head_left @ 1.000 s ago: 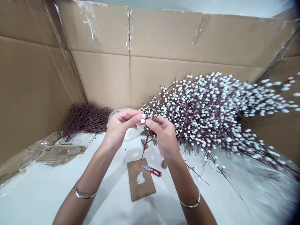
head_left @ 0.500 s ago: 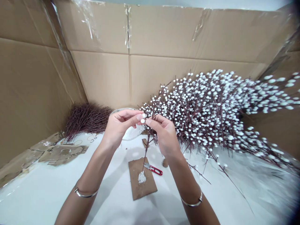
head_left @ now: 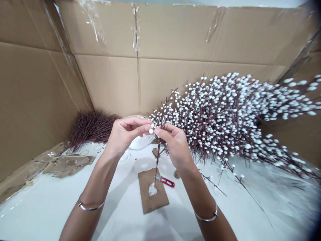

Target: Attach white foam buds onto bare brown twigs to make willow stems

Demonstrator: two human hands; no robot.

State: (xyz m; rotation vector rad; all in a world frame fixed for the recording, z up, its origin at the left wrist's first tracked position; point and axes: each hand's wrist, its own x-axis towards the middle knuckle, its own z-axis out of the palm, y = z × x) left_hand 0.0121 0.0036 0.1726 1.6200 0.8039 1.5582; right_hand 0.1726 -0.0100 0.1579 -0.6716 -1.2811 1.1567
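Note:
My left hand (head_left: 125,134) is closed, thumb and fingertips pinching small white berries (head_left: 151,131) at the middle of the view. Close beside it, my right hand (head_left: 174,142) pinches a dark brown artificial twig (head_left: 157,157) near those berries. The twig hangs upright, its lower end above a brown cardboard square (head_left: 157,201). A patch of white paste (head_left: 152,189) lies on the square. Red-handled thread snips (head_left: 167,181) rest with their blades on the square's edge. Fingers hide part of where berries and twig meet.
A large heap of white-berried branches (head_left: 225,117) fills the right side. Bare brown twigs (head_left: 92,129) are bundled at back left. A clear plastic bag or dish with white pieces (head_left: 140,142) sits behind my hands. Cardboard walls (head_left: 107,80) enclose the white table (head_left: 120,207).
Both hands stay nearly in place with their pinch. The twig's lower end has shifted slightly right and up, off the paste patch, and the twig stands a little more upright.

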